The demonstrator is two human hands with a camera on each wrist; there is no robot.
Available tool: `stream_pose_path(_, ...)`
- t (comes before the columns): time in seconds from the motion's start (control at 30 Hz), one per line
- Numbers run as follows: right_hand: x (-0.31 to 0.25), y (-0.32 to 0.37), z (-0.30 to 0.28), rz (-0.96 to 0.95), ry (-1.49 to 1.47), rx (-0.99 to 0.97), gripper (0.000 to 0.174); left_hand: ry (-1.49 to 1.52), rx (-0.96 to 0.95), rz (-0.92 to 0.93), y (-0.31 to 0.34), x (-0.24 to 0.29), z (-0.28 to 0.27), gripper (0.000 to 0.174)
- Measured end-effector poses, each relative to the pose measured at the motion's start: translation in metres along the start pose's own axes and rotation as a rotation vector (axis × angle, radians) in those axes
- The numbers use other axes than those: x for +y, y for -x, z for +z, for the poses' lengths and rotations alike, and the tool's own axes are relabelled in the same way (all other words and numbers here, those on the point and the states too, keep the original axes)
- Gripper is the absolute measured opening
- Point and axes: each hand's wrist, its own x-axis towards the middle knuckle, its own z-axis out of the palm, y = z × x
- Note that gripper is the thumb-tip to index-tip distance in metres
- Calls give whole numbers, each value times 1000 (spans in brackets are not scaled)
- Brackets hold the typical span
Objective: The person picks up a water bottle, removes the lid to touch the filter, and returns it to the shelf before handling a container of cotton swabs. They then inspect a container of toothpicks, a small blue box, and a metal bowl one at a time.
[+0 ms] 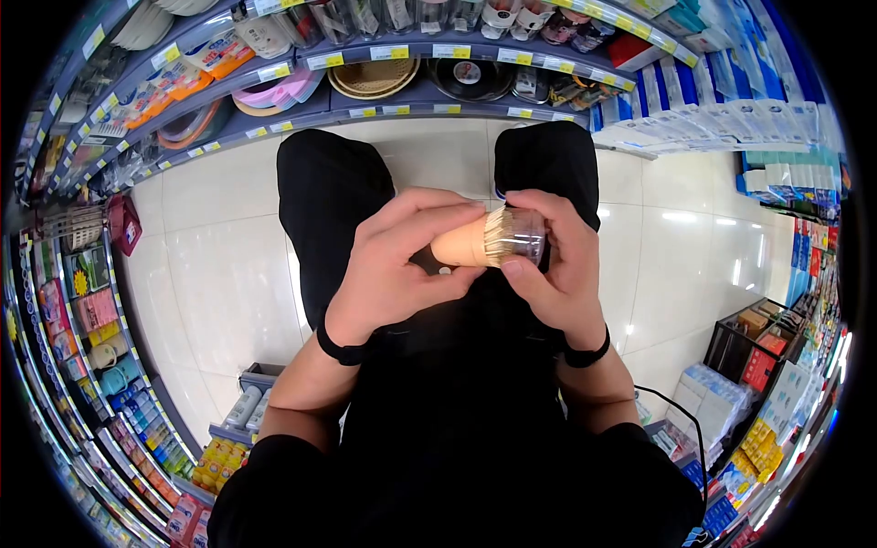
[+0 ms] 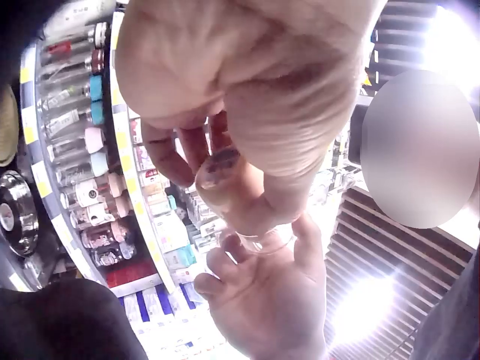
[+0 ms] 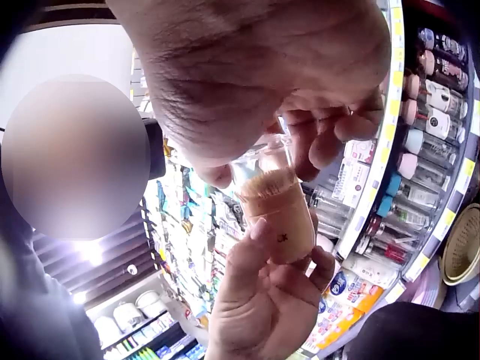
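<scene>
Between the two hands, in front of the lap, lies a toothpick jar [image 1: 459, 245] on its side, with a tan body and a clear plastic lid [image 1: 528, 236]. The pale tips of many toothpicks [image 1: 498, 237] show inside the lid's end. My left hand [image 1: 388, 260] grips the tan body, thumb on the near side and fingers on the far side. The clear lid is held by my right hand [image 1: 568, 265], its thumb and fingers on opposite sides. Dark print marks the tan body [image 3: 289, 229] in the right wrist view; a dark patch shows on its bottom [image 2: 223, 163] in the left wrist view.
Curved shop shelves [image 1: 438, 111] with bowls, baskets and bottles stand ahead. More stocked shelves [image 1: 100, 338] line the left. At the right are a dark crate [image 1: 731, 347] and wrapped packs [image 1: 708, 397]. Pale tiled floor [image 1: 219, 265] surrounds the person's black-clad knees [image 1: 333, 178].
</scene>
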Motion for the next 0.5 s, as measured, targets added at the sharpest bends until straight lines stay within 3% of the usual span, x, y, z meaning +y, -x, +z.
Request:
stream_pose_path(0.27, -7, -4, -5, -56, 62, -25, 58, -4, 4, 18, -5, 3, 2, 60)
stream_pose_path(0.5, 2, 7, -3, -43, -76, 102, 56, 163, 32, -44, -2, -1, 7, 59)
